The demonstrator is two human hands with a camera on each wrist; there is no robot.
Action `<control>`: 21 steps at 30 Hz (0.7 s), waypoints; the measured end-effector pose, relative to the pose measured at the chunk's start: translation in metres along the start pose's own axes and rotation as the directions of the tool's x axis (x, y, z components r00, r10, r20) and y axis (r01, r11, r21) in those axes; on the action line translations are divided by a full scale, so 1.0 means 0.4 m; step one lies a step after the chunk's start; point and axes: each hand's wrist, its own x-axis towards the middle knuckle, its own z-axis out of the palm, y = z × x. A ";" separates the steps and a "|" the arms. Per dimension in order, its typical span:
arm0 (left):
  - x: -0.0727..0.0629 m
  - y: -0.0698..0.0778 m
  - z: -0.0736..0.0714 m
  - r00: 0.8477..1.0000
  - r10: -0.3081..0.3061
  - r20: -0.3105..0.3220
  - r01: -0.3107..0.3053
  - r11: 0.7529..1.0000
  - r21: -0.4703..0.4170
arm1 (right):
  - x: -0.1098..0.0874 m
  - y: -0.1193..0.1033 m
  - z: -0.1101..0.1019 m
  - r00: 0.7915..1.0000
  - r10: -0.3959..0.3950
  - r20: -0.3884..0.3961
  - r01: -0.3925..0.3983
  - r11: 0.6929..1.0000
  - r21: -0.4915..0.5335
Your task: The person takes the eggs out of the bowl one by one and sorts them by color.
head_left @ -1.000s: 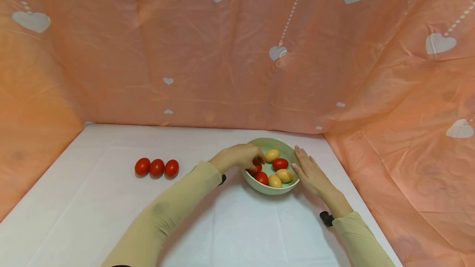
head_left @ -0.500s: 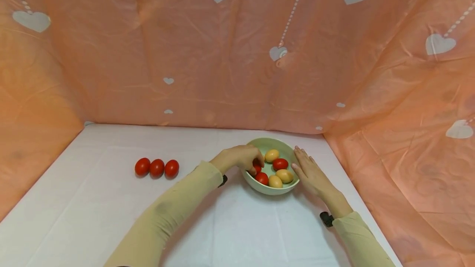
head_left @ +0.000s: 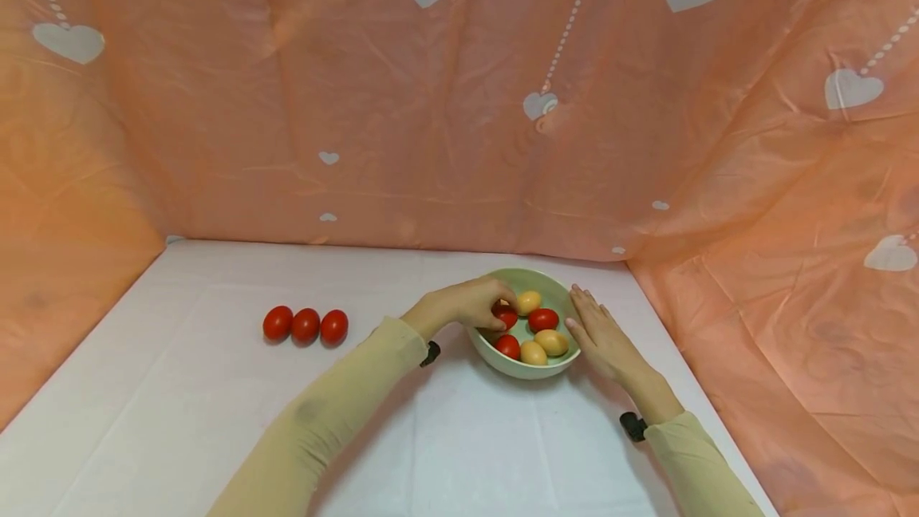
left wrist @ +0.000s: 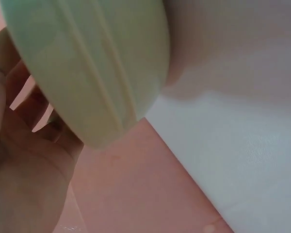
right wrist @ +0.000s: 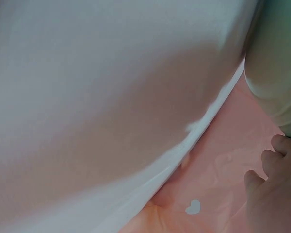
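Observation:
A pale green bowl [head_left: 527,371] stands at the right of the table with several red and tan eggs in it. My left hand [head_left: 470,303] reaches over its left rim and grips a red egg [head_left: 506,317] between thumb and fingers. Near that lie another red egg [head_left: 507,346], a tan egg [head_left: 533,353] and a second tan egg [head_left: 551,342]. My right hand [head_left: 606,341] rests with straight fingers against the bowl's right side. In the left wrist view, the bowl's outer wall [left wrist: 97,73] hides the fingertips and the egg.
Three red eggs [head_left: 305,326] stand in a row on the white tablecloth [head_left: 215,421], left of the bowl. Behind and at both sides hangs an orange curtain [head_left: 431,102] with white hearts.
The red egg in my left hand has shifted a little to the right and up inside the bowl. My right hand keeps its place against the bowl.

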 end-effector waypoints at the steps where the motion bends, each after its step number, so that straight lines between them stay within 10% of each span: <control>1: -0.001 0.001 -0.001 1.000 0.017 -0.014 -0.017 1.000 -0.001 | 0.000 0.000 0.000 1.000 0.000 0.000 0.000 1.000 -0.001; 13: -0.033 0.007 -0.002 0.981 0.061 -0.183 -0.065 0.998 -0.016 | -0.004 0.003 0.004 1.000 -0.006 -0.005 0.006 1.000 -0.001; 21: -0.076 0.008 -0.008 0.941 0.062 -0.334 -0.100 0.990 -0.096 | 0.000 0.002 0.004 1.000 -0.021 -0.020 0.021 1.000 0.004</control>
